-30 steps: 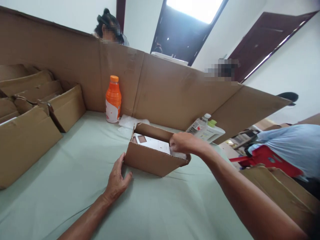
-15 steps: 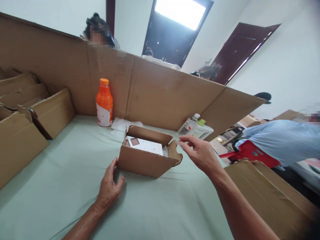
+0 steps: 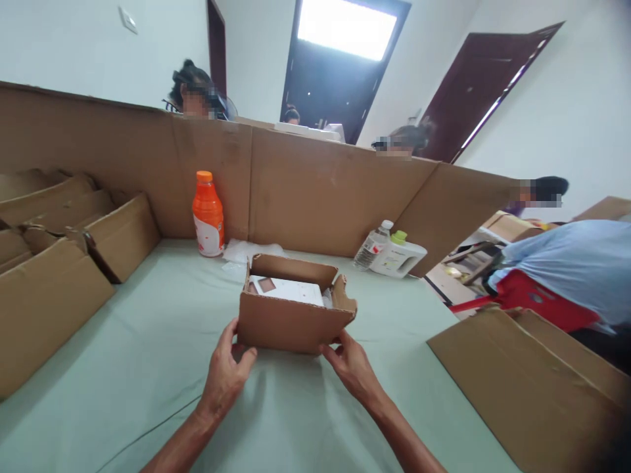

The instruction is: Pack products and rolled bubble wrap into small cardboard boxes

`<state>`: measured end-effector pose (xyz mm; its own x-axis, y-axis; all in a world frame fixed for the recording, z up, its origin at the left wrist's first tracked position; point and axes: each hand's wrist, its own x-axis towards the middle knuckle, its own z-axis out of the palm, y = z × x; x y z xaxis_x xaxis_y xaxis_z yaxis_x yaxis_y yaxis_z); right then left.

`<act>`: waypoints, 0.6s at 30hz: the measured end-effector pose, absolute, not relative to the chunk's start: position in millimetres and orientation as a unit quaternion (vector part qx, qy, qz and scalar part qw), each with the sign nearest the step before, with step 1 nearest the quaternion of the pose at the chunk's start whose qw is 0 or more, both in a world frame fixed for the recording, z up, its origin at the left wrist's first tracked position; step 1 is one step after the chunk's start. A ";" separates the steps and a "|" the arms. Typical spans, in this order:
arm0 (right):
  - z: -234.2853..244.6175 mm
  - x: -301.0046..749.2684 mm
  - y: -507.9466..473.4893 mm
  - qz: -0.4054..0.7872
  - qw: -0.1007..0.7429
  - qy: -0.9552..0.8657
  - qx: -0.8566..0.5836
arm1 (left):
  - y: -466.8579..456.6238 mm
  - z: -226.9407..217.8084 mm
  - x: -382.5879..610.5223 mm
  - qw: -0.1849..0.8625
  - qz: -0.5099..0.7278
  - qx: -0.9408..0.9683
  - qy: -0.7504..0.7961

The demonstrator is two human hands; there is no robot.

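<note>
A brown cardboard box point(image 3: 288, 325), open at the top and roughly upright, is held low between the left hand point(image 3: 229, 371) and the right hand point(image 3: 352, 368). Its torn, ragged end flap rises above the right hand's grip. Inside, a white carton point(image 3: 296, 291) with brown square patches toward the left hand's end sits beside clear plastic wrapping point(image 3: 327, 299) toward the right.

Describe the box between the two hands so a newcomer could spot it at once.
Start at the brown cardboard partition along the far side of the green cloth. In front of it, between the left hand and right hand, is a small open-topped box. Unlike the boxes crowded together at left, it stands apart, a white carton showing inside.
</note>
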<state>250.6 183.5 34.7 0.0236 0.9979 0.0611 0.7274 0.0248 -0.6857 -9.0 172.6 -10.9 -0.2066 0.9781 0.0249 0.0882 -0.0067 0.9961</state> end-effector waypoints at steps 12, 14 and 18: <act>14.5 146.7 116.4 0.221 0.341 -0.747 -0.525 | 96.1 -8.5 -108.6 0.371 0.575 0.330 0.650; 17.0 138.7 125.7 0.223 0.341 -0.758 -0.510 | 105.9 0.8 -113.1 0.358 0.593 0.336 0.638; 2.7 149.9 123.7 0.208 0.323 -0.759 -0.526 | 136.4 2.5 -107.7 0.383 0.593 0.375 0.601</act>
<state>149.9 123.7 2.7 -0.2392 0.9322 0.2716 0.6643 0.3611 -0.6544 -107.7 136.4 2.5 -0.4253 0.9049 -0.0164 -0.0035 0.0166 0.9999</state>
